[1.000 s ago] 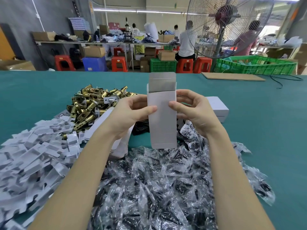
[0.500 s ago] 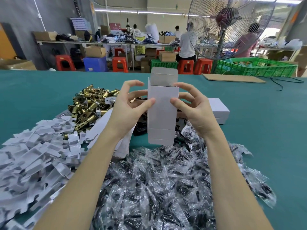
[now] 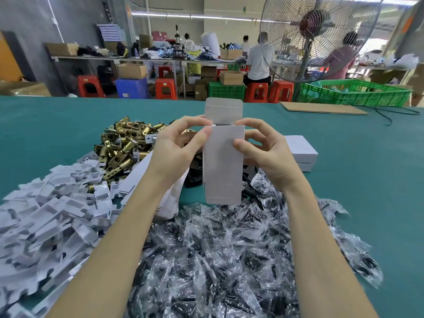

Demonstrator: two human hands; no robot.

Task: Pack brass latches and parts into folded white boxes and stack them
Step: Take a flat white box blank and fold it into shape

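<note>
White box (image 3: 223,164): tall, flat-sided carton, held upright at frame centre above the green table (image 3: 367,180); top flap open & standing up, lower end hangs free over the piles. Plain, no print.
Left hand (image 3: 176,150): thumb on front face nr upper left edge, fingers curled round that side — gripping box.
Right hand (image 3: 266,152): thumb on front at right edge, fingers curled behind — gripping box too.
Brass latches (image 3: 124,145): loose heap, centre left, partly hidden by left hand.
White inserts (image 3: 46,216): big pile, lower left.
Clear bags w/ black parts (image 3: 218,260): heap across bottom centre, under both forearms.
Closed white boxes (image 3: 302,152): right of centre, stacked, behind right hand.
Fan (image 3: 319,35): upper right, beyond table.
</note>
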